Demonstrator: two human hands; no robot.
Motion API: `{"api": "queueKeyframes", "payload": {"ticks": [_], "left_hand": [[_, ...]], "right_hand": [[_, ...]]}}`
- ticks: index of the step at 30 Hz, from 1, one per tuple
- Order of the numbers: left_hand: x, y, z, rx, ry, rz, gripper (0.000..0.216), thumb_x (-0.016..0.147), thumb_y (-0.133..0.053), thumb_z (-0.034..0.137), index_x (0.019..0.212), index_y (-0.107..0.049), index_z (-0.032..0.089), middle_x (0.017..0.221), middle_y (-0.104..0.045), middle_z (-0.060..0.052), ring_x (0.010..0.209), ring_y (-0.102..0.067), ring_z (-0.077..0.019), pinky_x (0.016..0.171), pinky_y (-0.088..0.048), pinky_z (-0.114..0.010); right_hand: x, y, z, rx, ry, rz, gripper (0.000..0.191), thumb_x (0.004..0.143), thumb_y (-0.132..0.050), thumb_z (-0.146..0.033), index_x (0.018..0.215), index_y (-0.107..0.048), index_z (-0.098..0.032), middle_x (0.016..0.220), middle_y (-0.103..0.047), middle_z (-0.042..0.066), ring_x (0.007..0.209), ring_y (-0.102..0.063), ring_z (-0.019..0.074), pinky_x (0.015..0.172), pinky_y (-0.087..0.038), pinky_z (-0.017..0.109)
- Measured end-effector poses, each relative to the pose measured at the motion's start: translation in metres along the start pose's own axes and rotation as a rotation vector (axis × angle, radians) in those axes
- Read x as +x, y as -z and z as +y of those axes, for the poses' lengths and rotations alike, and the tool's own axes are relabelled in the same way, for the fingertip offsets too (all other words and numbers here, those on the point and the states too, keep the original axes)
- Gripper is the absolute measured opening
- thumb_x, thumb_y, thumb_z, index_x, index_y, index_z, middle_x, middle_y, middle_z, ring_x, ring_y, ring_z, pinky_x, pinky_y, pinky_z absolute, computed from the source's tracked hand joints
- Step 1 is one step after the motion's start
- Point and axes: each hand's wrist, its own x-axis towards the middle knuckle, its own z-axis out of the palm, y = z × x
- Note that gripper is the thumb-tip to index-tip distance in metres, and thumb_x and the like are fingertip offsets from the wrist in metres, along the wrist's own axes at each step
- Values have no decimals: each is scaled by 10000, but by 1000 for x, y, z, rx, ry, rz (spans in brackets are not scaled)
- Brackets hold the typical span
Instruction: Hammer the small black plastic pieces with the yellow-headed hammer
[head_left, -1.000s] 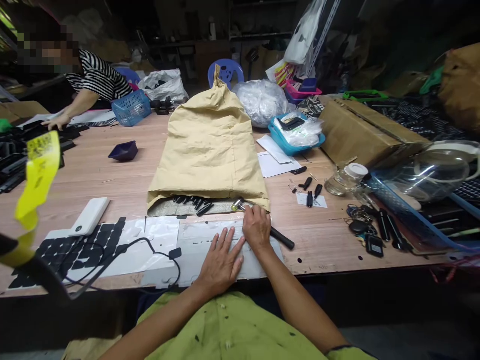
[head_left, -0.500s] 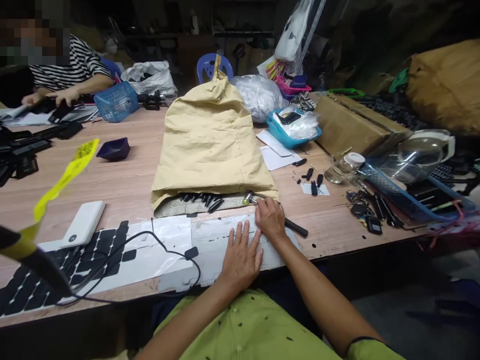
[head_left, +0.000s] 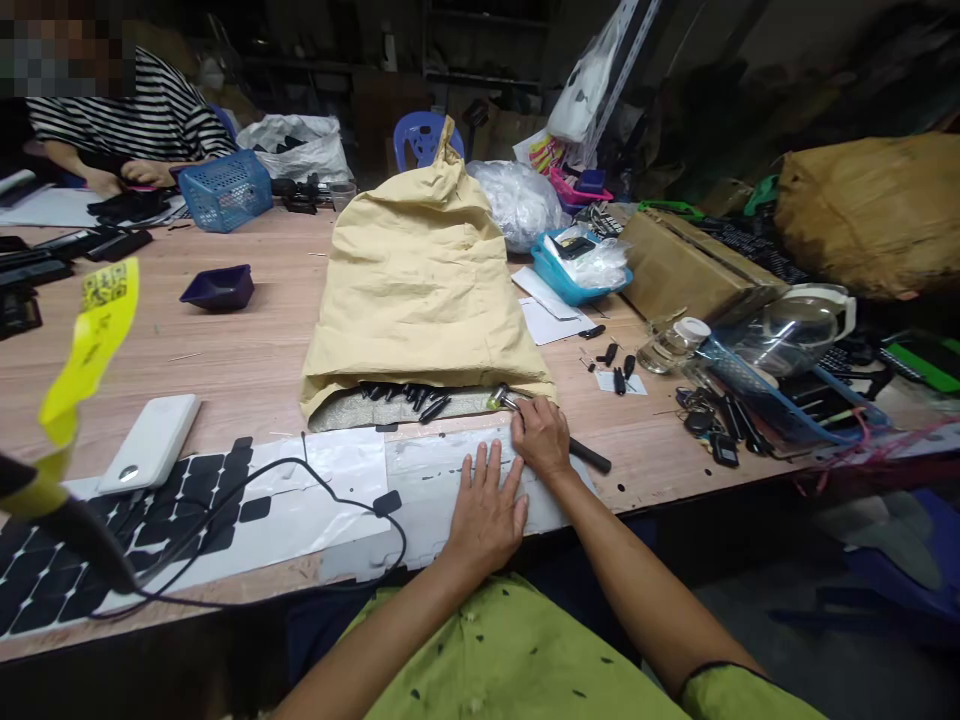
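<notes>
My left hand [head_left: 487,510] lies flat with its fingers spread on a grey-white board [head_left: 420,470] at the table's front edge. Beside it, my right hand [head_left: 541,435] is closed around a hammer [head_left: 590,456]. The hammer's metal head with a yellowish face sticks out left of the fingers, and its black handle reaches out to the right. Just beyond both hands is the open mouth of a cream sack [head_left: 420,300]. Several small black parts [head_left: 435,408] show in that mouth; the rest of the sack's contents is hidden.
At left are a white power bank [head_left: 150,440], a sheet of black stickers [head_left: 195,490], a loose cable and a yellow tag [head_left: 90,340]. A blue basket [head_left: 229,190] stands near a co-worker. Key shells, a jar [head_left: 675,345] and a carton [head_left: 682,265] lie at right.
The camera view has shifted a little, moving the right-hand objects leftward. My hands and the hammer stay in place. The co-worker's hands have moved and the yellow tag has swung.
</notes>
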Motion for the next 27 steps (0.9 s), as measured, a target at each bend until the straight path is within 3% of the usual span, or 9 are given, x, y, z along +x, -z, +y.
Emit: {"api": "queueKeyframes", "payload": {"ticks": [9,14,17,19,22,27], "left_hand": [[5,-5,-8,8,-1,26,582,985,-496,422,1545,-474,262,1626,-439,-134,1510,-385,-342,1215,-327,-574],[16,8,-16,-83,15,-1,469,959,-550,397,1401,-618,254,1526,-558,-128,1417,-494,-333,1140,-432,-524],[35,27,-39,-257,133,14,333,969,-524,321,1226,-702,209,1184,-735,-110,1111,-661,-266,982,-542,-431],[50,42,-64,-287,289,93,329,978,-494,294,1206,-696,170,1013,-731,-105,949,-662,-252,875,-563,-411],[69,57,-101,-145,461,224,272,931,-541,276,1105,-720,167,975,-689,-118,967,-619,-298,883,-536,-454],[78,61,-126,-40,562,81,145,851,-651,265,941,-736,191,995,-652,-137,1050,-573,-355,918,-509,-489]], "right_hand": [[6,-5,-2,7,-8,2,206,928,-538,-217,1002,-730,-213,918,-591,75,919,-489,233,784,-337,323],[11,-4,-6,25,-23,-18,202,930,-549,-227,1008,-735,-212,930,-614,78,921,-503,233,784,-343,319],[13,-3,-8,28,-37,-32,197,934,-544,-224,991,-732,-209,950,-624,86,932,-508,237,790,-342,324],[14,-2,-9,29,-49,-44,191,935,-548,-229,990,-729,-208,963,-627,90,938,-509,240,794,-342,329],[16,0,-12,32,-60,-70,183,938,-552,-240,984,-726,-206,977,-629,92,940,-508,241,794,-342,331],[18,0,-17,35,-70,-78,179,946,-554,-251,982,-723,-207,982,-631,95,935,-505,240,796,-345,329]]}}
